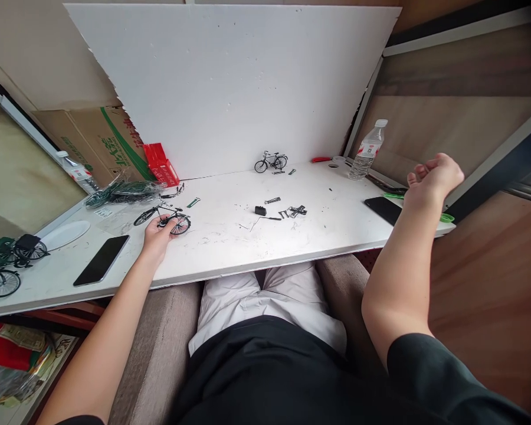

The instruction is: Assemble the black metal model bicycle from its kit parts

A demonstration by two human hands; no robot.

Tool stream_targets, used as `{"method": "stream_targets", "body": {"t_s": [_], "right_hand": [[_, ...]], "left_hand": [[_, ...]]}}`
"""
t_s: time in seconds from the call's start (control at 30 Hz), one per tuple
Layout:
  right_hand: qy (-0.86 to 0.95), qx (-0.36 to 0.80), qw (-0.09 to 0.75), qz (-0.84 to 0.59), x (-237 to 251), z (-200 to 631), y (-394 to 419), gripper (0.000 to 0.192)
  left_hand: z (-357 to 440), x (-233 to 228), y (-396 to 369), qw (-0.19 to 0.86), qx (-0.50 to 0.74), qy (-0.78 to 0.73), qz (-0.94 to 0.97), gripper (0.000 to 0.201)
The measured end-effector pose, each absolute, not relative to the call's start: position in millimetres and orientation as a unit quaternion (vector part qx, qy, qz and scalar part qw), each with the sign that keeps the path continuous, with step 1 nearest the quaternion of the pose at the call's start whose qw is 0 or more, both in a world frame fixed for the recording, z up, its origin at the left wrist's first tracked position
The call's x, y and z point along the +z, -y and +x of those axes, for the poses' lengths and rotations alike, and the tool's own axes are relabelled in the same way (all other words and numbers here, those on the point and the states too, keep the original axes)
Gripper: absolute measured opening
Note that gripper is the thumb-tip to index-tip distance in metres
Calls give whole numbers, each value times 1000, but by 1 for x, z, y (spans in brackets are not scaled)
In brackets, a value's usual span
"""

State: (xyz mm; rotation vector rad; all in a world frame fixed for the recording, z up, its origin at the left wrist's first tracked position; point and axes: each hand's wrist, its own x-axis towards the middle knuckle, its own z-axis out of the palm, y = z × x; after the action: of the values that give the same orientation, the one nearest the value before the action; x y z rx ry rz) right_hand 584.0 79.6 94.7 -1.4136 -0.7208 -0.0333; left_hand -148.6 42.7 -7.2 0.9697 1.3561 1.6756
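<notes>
My left hand (157, 235) is closed on a small black model bicycle (176, 224), gripping it near the rear wheel at the left part of the table. The bicycle's front wheel points left. On the right, my right hand (438, 177) is raised above the table's end with its fingers curled in; whatever they may hold is hidden. Below and left of it lies a black phone (383, 210), with a water bottle (368, 150) standing behind. Another finished-looking model bicycle (271, 161) stands at the back. Small black parts (297, 211) and a black block (260, 210) lie mid-table.
A second phone (101, 260) and a white plate (66, 234) lie at left, near more model bicycles (2, 282). Bagged green parts (126, 193), a red box (163, 167) and a cardboard box (110, 144) are behind. A red cutter (321, 159) lies by a tape roll (338, 159).
</notes>
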Motion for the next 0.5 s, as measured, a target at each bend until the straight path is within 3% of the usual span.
{"method": "stream_targets", "body": {"t_s": [0.07,0.13,0.33,0.5], "right_hand": [[213,116,739,-629,104,563,-73,41],[200,157,754,-606,111,539,-67,40],[300,177,724,-596,113,496,-56,24],[299,133,695,-641,111,495,-60,33]], "left_hand": [[-150,-8,-44,370,652,-538,385,46],[-150,-9,-44,368,648,-542,389,47],[-151,-10,-43,370,648,-535,396,49],[-149,-9,-43,358,644,-547,397,49]]}}
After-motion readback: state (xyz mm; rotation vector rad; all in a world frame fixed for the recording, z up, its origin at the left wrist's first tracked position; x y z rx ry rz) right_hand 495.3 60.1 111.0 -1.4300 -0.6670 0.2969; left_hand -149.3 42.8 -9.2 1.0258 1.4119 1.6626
